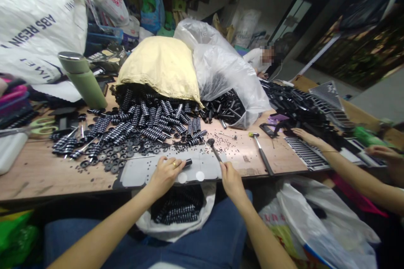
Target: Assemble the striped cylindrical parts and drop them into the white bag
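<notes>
My left hand (166,171) is closed around a short black cylinder (188,162), whose end sticks out past the fingers above a grey mat (139,174) at the table edge. In my right hand (232,178) is a small hammer (216,151), gripped by the handle, its dark round head raised toward the far side of the mat. Two pale round spots show on the mat between the hands. Beyond the left hand lie a heap of black-and-white ridged rollers (151,117) and loose black discs (116,155). An open white bag (210,206) with similar rollers sits below, at my lap.
A yellow sack (158,60) and a clear plastic bag (217,62) of black tubes stand behind the heap. Another hammer (262,155) lies to the right. A co-worker's hand (306,136) rests by striped strips. A green flask (85,83) and scissors (41,126) are at left.
</notes>
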A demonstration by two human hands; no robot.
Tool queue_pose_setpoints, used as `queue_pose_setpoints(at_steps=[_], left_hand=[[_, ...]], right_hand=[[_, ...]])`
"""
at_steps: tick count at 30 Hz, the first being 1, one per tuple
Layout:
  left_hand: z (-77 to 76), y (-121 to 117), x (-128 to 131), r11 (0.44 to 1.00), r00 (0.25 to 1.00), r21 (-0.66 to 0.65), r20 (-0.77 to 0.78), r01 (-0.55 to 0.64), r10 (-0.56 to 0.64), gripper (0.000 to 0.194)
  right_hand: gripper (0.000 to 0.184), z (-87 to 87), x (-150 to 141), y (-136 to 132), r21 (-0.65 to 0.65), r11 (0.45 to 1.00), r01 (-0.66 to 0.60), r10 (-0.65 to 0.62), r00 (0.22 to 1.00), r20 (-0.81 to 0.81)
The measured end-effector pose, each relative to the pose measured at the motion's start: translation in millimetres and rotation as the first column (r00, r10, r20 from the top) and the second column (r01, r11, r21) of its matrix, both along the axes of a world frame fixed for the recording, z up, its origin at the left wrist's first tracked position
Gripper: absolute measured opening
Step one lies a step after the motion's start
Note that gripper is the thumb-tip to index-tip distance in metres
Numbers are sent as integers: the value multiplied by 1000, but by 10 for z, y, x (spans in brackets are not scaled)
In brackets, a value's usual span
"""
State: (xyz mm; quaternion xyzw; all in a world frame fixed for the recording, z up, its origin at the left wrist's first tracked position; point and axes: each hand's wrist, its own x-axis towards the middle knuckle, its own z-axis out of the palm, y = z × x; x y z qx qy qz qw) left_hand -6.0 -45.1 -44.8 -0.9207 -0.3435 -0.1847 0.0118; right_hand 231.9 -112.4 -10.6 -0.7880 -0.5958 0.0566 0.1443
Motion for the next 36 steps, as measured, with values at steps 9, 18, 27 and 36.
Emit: queue_pose_setpoints(at_steps=[9, 18, 27, 36], left_hand=[[20, -160, 183, 994, 992, 38, -77, -101, 104, 41], [-227, -318, 387, 989, 985, 31, -92, -143, 145, 54], [-190, -95, 385, 980, 981, -71, 41, -184, 187, 58], [-214, -67, 389, 977, 979, -58, 16, -204, 206, 65]], right_hand=[[38, 191, -497, -294, 6, 992, -127, 126, 982, -137], [34, 267, -990, -298, 63, 930, -362, 368, 918, -148], [37, 557, -984, -190, 174, 936, -306, 344, 901, -265], [39, 348, -1105, -144, 90, 923, -373, 382, 917, -118]])
